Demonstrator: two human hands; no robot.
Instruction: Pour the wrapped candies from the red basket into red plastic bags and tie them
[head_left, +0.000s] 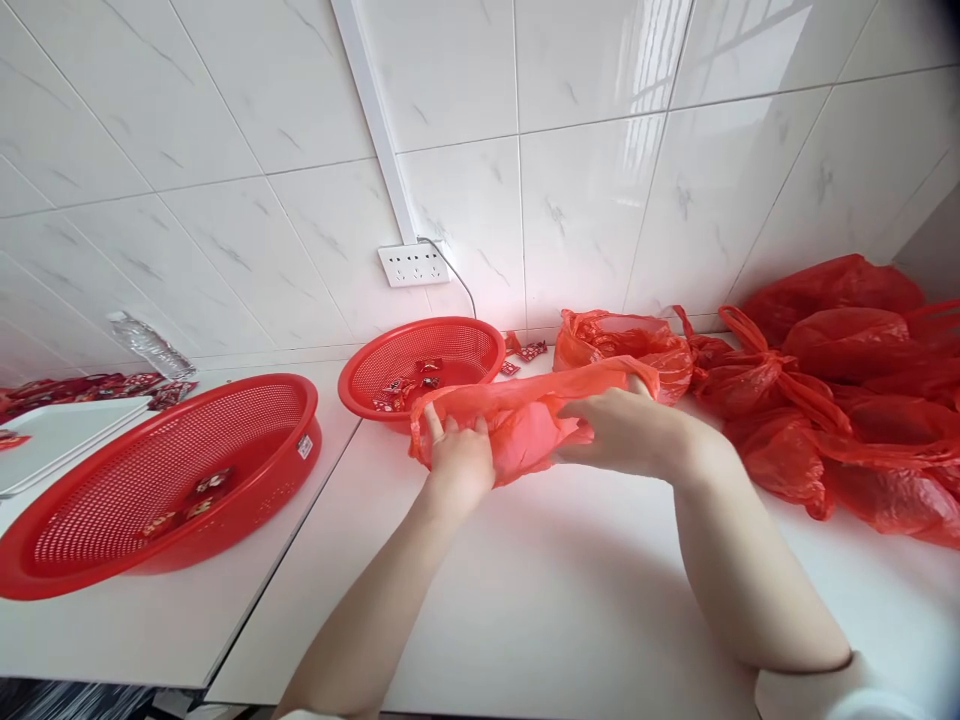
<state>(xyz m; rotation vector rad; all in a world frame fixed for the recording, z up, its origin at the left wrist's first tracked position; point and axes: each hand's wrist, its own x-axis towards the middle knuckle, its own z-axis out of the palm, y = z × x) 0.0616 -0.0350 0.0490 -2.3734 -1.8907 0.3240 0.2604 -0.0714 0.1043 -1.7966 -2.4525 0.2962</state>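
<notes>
Between my hands, above the white table (525,600), is a thin red plastic bag (525,435). My left hand (459,455) is closed on the bag's left side, its thumb up at the rim. At the right side, my right hand (626,425) grips the same bag, with part of its fingers hidden by the plastic. Just behind the bag stands a small red plastic basket (360,405) with several small wrapped packets (405,392) in it. The bag overlaps the basket's front right rim. What the bag contains, if anything, cannot be seen.
A larger red basket (300,440) holding a few packets stands left. Several filled red bags (855,400) crowd the right, and another red bag (622,345) stands near the wall. Far left are white trays (67,440), a plastic bottle (154,345) and more packets. A power strip (414,264) hangs behind.
</notes>
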